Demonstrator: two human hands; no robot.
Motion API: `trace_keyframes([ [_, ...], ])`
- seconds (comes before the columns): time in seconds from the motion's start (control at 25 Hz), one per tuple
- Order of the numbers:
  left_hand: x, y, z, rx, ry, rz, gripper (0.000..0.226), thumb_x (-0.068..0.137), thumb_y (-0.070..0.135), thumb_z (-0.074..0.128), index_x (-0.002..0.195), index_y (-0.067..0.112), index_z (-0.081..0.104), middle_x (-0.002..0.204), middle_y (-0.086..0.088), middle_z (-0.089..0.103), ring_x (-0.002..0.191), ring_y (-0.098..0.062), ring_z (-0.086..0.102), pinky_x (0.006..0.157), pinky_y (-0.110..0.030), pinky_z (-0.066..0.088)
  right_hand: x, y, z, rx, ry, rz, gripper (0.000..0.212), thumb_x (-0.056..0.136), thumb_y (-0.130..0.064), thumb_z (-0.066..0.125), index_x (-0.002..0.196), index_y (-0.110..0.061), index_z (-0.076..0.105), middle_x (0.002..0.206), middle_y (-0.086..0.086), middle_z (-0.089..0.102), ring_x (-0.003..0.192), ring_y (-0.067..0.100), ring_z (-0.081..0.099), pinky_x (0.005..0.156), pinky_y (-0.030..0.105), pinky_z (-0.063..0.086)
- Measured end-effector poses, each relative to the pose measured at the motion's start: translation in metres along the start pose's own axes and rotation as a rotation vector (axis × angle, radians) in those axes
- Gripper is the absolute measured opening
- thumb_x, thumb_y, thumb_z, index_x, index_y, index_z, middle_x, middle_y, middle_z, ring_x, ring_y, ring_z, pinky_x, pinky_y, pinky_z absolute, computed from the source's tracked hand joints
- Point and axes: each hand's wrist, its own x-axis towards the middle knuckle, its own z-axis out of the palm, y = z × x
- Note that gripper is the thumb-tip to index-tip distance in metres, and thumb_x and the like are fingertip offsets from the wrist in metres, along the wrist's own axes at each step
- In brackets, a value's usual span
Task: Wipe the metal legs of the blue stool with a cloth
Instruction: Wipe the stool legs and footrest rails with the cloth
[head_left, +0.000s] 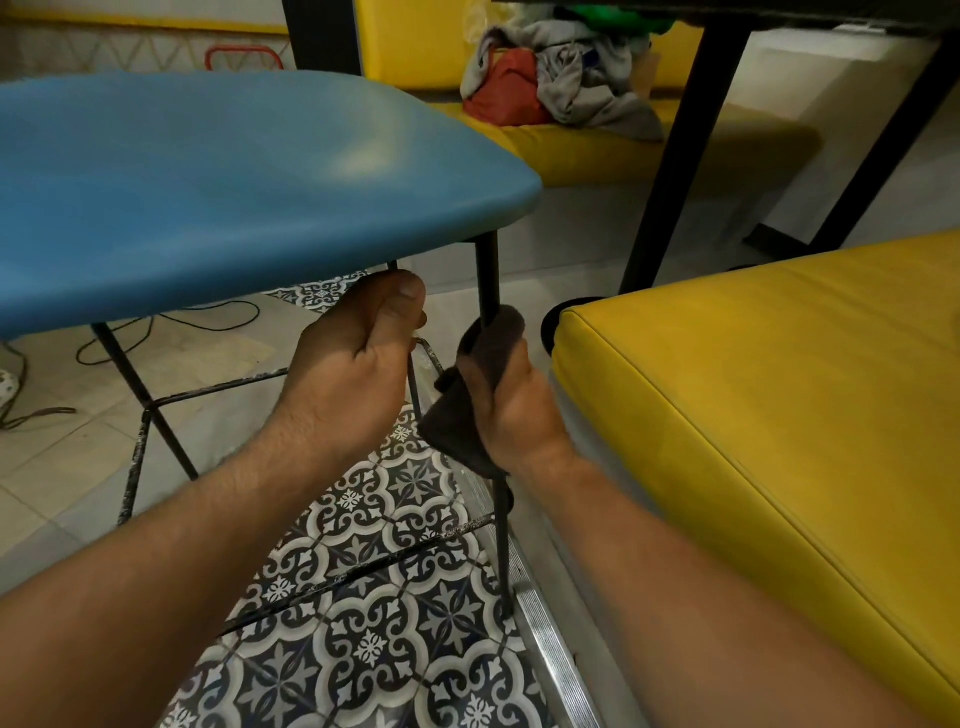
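Note:
The blue stool (218, 187) fills the upper left, its padded seat above thin black metal legs and worn crossbars. My right hand (511, 402) grips a dark brown cloth (480, 374) wrapped around the near right leg (488, 275), about a third of the way down from the seat. My left hand (353, 353) is closed around a thin leg just under the seat's front edge, to the left of the cloth. The lower part of the wrapped leg runs down to the patterned floor.
A yellow cushioned seat (769, 426) sits close on the right. Black table legs (675, 156) stand behind, and a pile of clothes (561, 83) lies on a yellow bench. A metal floor strip (545, 639) runs beside the stool foot. Cables (156, 332) lie left.

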Motion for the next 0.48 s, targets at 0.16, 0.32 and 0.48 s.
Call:
trace_keyframes([
  [0.16, 0.000, 0.004, -0.002, 0.009, -0.010, -0.009, 0.029, 0.099, 0.055, 0.035, 0.107, 0.038, 0.058, 0.100, 0.015, 0.068, 0.094, -0.001, 0.064, 0.093, -0.039, 0.051, 0.017, -0.005, -0.019, -0.106, -0.272, 0.025, 0.049, 0.082, -0.072, 0.045, 0.097, -0.026, 0.053, 0.080, -0.009, 0.064, 0.070, 0.009, 0.062, 0.061, 0.026, 0.049],
  [0.32, 0.001, 0.009, -0.001, 0.029, -0.006, 0.090, 0.027, 0.100, 0.048, 0.039, 0.106, 0.033, 0.061, 0.100, 0.016, 0.067, 0.095, 0.000, 0.063, 0.090, -0.034, 0.051, 0.031, -0.039, -0.009, -0.085, 0.059, 0.047, 0.063, 0.080, -0.074, 0.038, 0.110, -0.021, 0.054, 0.087, -0.001, 0.068, 0.073, 0.015, 0.064, 0.060, 0.033, 0.052],
  [0.48, 0.002, 0.016, 0.003, -0.052, 0.032, 0.238, 0.024, 0.096, 0.048, 0.050, 0.101, 0.030, 0.064, 0.090, 0.007, 0.069, 0.087, -0.008, 0.067, 0.080, -0.032, 0.055, 0.017, -0.031, -0.006, 0.047, 0.103, -0.068, 0.044, 0.094, -0.050, 0.047, 0.123, -0.017, 0.044, 0.097, 0.005, 0.069, 0.082, 0.021, 0.066, 0.067, 0.041, 0.056],
])
